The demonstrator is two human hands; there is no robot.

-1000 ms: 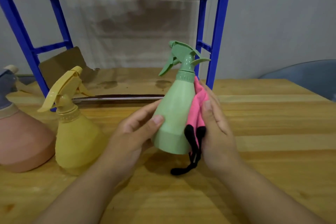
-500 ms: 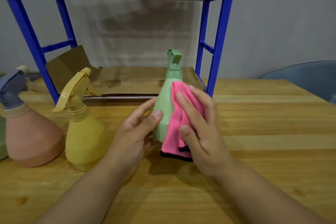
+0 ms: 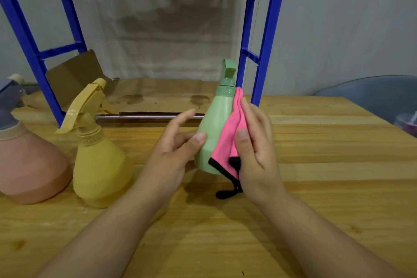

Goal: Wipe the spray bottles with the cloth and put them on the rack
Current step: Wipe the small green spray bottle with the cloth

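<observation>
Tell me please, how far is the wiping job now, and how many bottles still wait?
Done: nothing visible yet; the rack's lower shelf holds no bottle.

In hand: the left hand steadies the green bottle while the right hand presses the pink cloth against its side.

Left: the yellow bottle and the pinkish bottle stand on the table, apparently unwiped.

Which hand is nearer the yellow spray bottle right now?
Left. The left hand is just right of the yellow spray bottle; the right hand is farther right, beyond the green bottle.
</observation>
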